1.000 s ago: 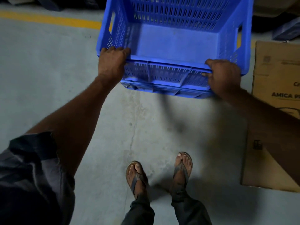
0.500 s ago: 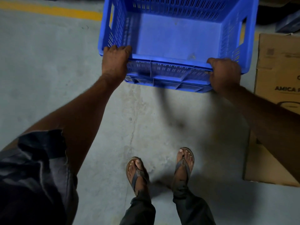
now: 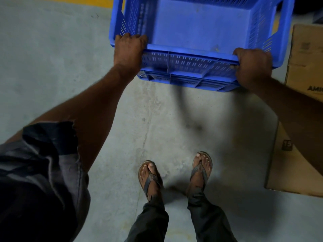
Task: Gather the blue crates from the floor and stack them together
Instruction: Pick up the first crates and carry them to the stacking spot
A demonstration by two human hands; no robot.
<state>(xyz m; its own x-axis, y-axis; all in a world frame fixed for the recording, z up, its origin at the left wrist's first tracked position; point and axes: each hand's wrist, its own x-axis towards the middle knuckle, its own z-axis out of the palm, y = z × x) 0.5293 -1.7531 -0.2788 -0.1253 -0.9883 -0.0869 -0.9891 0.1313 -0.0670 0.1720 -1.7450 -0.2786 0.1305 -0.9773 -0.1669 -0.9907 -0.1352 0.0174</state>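
Note:
A blue slotted plastic crate (image 3: 197, 30) fills the top centre of the head view, empty inside. It appears to sit on a second blue crate (image 3: 188, 81), whose edge shows just below the near wall. My left hand (image 3: 128, 49) grips the near rim at its left corner. My right hand (image 3: 253, 67) grips the same rim at its right corner. The far side of the crate is cut off by the frame's top edge.
A brown cardboard box (image 3: 300, 154) lies on the grey concrete floor to the right, close to the crate. A yellow floor line (image 3: 83, 0) runs along the top left. My feet in sandals (image 3: 174, 172) stand behind the crate.
The crate and both hands have shifted slightly lower and rightward in view, toward my feet. Both hands keep their grip on the near rim.

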